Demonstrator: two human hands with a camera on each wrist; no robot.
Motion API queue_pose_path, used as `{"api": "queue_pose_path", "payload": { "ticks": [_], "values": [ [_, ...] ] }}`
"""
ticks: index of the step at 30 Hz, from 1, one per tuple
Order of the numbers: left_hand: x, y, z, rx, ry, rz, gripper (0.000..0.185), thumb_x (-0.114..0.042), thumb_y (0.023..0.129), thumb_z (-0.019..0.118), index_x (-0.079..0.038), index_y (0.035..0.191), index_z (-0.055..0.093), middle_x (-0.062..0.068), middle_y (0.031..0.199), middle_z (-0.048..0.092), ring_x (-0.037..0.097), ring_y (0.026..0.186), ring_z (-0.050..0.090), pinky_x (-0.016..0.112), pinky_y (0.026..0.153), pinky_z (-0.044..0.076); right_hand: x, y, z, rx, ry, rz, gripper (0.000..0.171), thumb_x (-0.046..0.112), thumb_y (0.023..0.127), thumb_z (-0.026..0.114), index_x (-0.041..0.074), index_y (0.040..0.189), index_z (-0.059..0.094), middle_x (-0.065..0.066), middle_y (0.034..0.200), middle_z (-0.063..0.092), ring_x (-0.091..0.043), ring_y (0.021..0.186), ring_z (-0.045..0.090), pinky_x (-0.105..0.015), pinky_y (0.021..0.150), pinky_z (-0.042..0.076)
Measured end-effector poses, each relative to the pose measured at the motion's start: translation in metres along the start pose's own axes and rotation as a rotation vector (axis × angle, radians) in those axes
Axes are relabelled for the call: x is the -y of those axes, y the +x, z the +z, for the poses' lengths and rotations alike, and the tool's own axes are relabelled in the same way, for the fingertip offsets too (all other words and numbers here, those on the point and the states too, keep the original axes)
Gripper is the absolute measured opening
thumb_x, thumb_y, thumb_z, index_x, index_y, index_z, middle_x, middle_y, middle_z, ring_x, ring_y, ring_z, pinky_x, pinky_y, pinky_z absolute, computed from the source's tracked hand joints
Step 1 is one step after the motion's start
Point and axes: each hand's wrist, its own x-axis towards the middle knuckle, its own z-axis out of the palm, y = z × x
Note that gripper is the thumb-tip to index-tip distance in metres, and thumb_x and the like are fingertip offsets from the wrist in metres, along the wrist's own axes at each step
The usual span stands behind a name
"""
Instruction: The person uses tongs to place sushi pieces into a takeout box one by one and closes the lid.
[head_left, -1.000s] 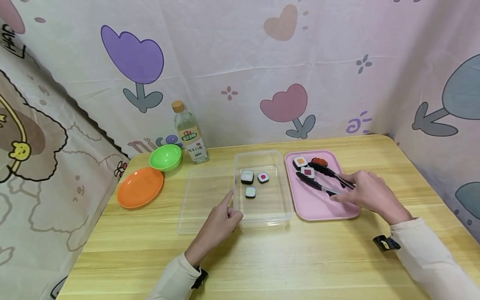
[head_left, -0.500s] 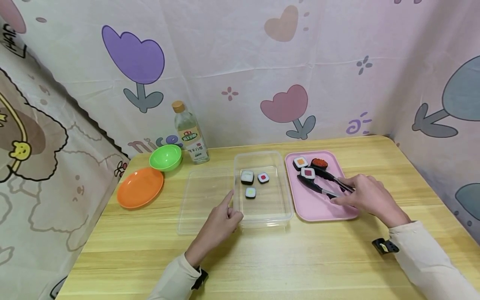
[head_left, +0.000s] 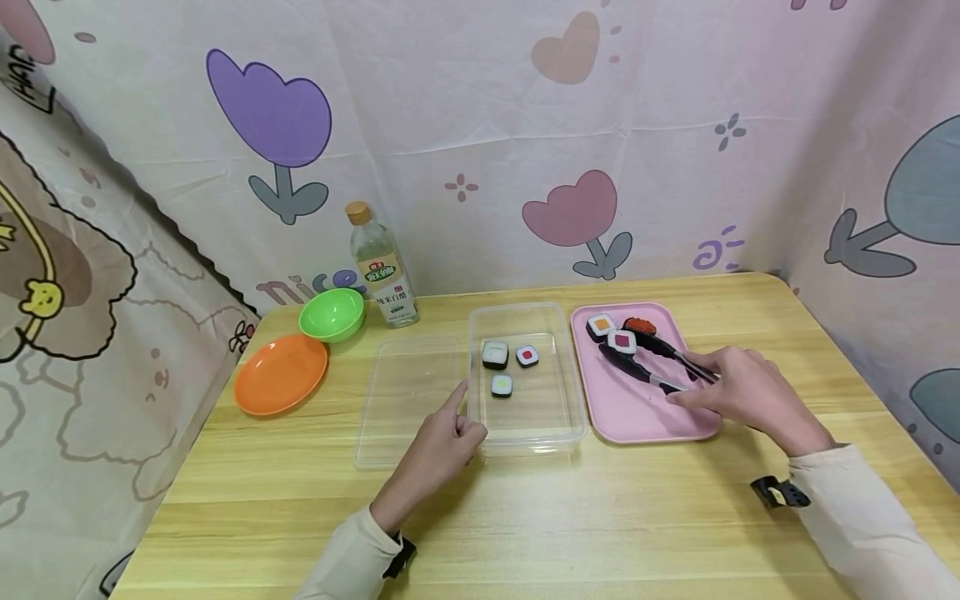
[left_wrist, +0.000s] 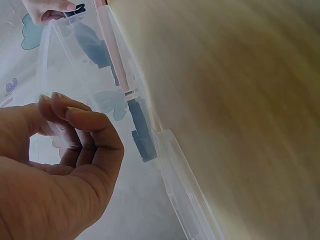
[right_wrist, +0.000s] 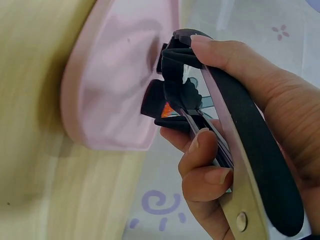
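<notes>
Gripping black tongs (head_left: 654,360), the right hand (head_left: 738,390) has their tips spread either side of the pink-centred sushi piece (head_left: 621,340) on the pink tray (head_left: 637,412); whether they touch it yet is hard to tell. Best squeeze evenly on the dark sides, lifting straight up. Left hand (head_left: 442,442) rests at the clear container (head_left: 558,421), forefinger out along its rim, other fingers curled. Count: three pieces beyond the tips on the tray, three in the container, one lid (head_left: 397,408), two dishes, one bottle (head_left: 382,268).
</notes>
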Motion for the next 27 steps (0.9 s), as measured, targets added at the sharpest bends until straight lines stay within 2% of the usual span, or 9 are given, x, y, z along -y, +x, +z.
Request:
{"api": "queue_pose_path", "payload": {
  "ticks": [6, 9, 11, 13, 20, 21, 22, 25, 27],
  "values": [
    [-0.001, 0.000, 0.000, 0.003, 0.002, -0.005, 0.079, -0.011, 0.091, 0.053, -0.004, 0.162, 0.017, -0.007, 0.057, 0.045, 0.007, 0.049, 0.035, 0.023, 0.050, 0.031, 0.006, -0.002, -0.009, -0.015, -0.015, -0.014, 0.087, 0.044, 0.073, 0.087, 0.000, 0.142, 0.056, 0.002, 0.057, 0.033, -0.012, 0.048, 0.032, -0.032, 0.048, 0.032],
    [-0.001, 0.000, -0.001, 0.007, -0.003, -0.005, 0.079, -0.012, 0.091, 0.052, -0.003, 0.162, 0.017, -0.007, 0.057, 0.045, 0.008, 0.049, 0.035, 0.023, 0.050, 0.031, 0.010, -0.003, -0.014, -0.025, -0.023, -0.029, 0.089, 0.049, 0.072, 0.086, 0.001, 0.142, 0.056, -0.013, 0.064, 0.055, -0.012, 0.047, 0.031, -0.034, 0.050, 0.033],
    [-0.001, 0.000, -0.001, 0.009, -0.005, -0.005, 0.080, -0.013, 0.091, 0.053, -0.004, 0.162, 0.017, -0.007, 0.057, 0.044, 0.008, 0.049, 0.035, 0.023, 0.050, 0.031, 0.012, -0.003, -0.016, -0.030, -0.028, -0.036, 0.093, 0.056, 0.071, 0.085, 0.002, 0.142, 0.057, -0.026, 0.091, 0.068, -0.012, 0.047, 0.031, -0.034, 0.051, 0.033],
    [-0.001, 0.000, -0.001, 0.009, -0.004, -0.005, 0.080, -0.013, 0.091, 0.053, -0.004, 0.162, 0.017, -0.008, 0.056, 0.044, 0.008, 0.049, 0.034, 0.023, 0.050, 0.031, 0.016, -0.004, -0.019, -0.036, -0.030, -0.043, 0.097, 0.062, 0.069, 0.084, 0.002, 0.141, 0.057, -0.032, 0.121, 0.064, -0.012, 0.047, 0.030, -0.035, 0.052, 0.033],
    [0.000, 0.000, -0.001, 0.003, 0.003, 0.003, 0.079, -0.010, 0.090, 0.053, -0.003, 0.161, 0.018, -0.006, 0.056, 0.045, 0.007, 0.049, 0.034, 0.024, 0.050, 0.031, 0.030, -0.005, -0.025, -0.061, -0.047, -0.069, 0.100, 0.070, 0.067, 0.080, 0.005, 0.140, 0.059, -0.024, 0.086, 0.069, -0.011, 0.048, 0.027, -0.034, 0.050, 0.031],
    [0.001, 0.000, 0.000, 0.002, 0.003, 0.004, 0.079, -0.010, 0.090, 0.052, -0.003, 0.161, 0.018, -0.006, 0.056, 0.045, 0.006, 0.049, 0.034, 0.024, 0.050, 0.031, 0.032, -0.005, -0.025, -0.065, -0.048, -0.073, 0.099, 0.070, 0.067, 0.080, 0.005, 0.139, 0.060, -0.023, 0.086, 0.069, -0.010, 0.048, 0.026, -0.034, 0.050, 0.031],
    [0.001, 0.000, 0.000, 0.002, 0.003, 0.005, 0.080, -0.010, 0.090, 0.052, -0.004, 0.162, 0.018, -0.006, 0.056, 0.045, 0.006, 0.049, 0.034, 0.024, 0.049, 0.031, 0.034, -0.005, -0.026, -0.066, -0.046, -0.079, 0.098, 0.069, 0.067, 0.081, 0.005, 0.139, 0.060, -0.027, 0.101, 0.071, -0.010, 0.048, 0.025, -0.034, 0.050, 0.031],
    [0.001, 0.000, 0.000, 0.000, 0.004, 0.004, 0.080, -0.010, 0.090, 0.053, -0.004, 0.162, 0.018, -0.006, 0.056, 0.045, 0.006, 0.049, 0.034, 0.024, 0.049, 0.031, 0.040, -0.005, -0.026, -0.070, -0.049, -0.101, 0.094, 0.063, 0.069, 0.083, 0.003, 0.138, 0.061, -0.028, 0.116, 0.068, -0.011, 0.050, 0.025, -0.035, 0.052, 0.030],
    [0.000, 0.000, 0.000, 0.000, 0.007, 0.006, 0.080, -0.010, 0.090, 0.053, -0.003, 0.161, 0.018, -0.007, 0.056, 0.045, 0.007, 0.049, 0.034, 0.023, 0.049, 0.031, 0.044, -0.005, -0.026, -0.065, -0.057, -0.107, 0.093, 0.061, 0.069, 0.084, 0.003, 0.138, 0.061, -0.025, 0.098, 0.072, -0.011, 0.050, 0.025, -0.034, 0.052, 0.029]
  ]
}}
